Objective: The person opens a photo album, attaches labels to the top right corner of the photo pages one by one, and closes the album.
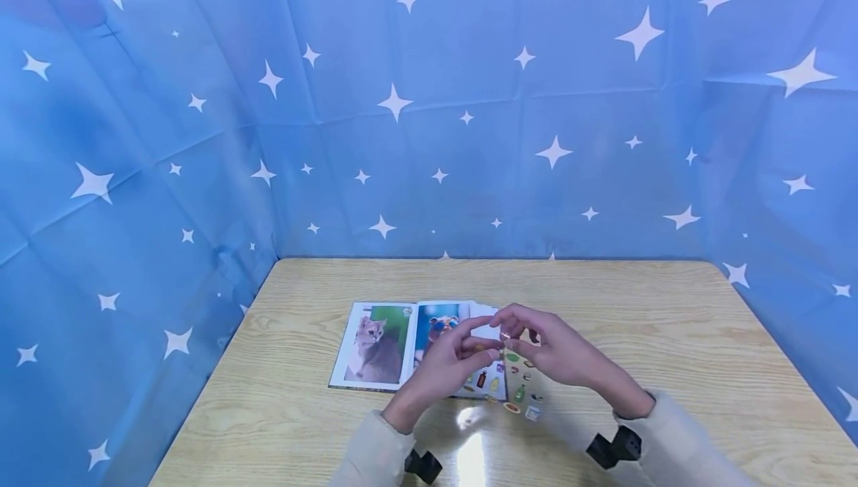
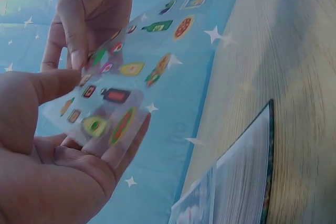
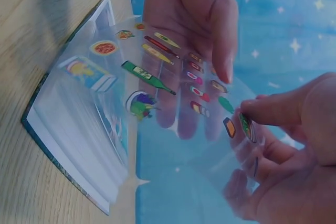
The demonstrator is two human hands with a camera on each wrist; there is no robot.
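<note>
A clear sticker sheet [image 1: 520,390] printed with small food and bottle pictures is held in the air between both hands, over the right side of an open photo book [image 1: 340,369]. My left hand [image 1: 445,364] holds its left part, fingers beneath and thumb on top, as the left wrist view shows. At the sheet's upper right edge, my right hand [image 1: 559,349] pinches between thumb and fingertips, beside a round food sticker [image 3: 248,127]. Whether that sticker is lifted from the sheet, I cannot tell. The book's left page carries a cat picture [image 1: 375,349]; my hands partly cover the right page.
The book lies on a light wooden table [image 1: 268,427]. Behind and beside the table hangs a blue curtain [image 1: 469,174] with white stars. Light glares off the tabletop just in front of the book.
</note>
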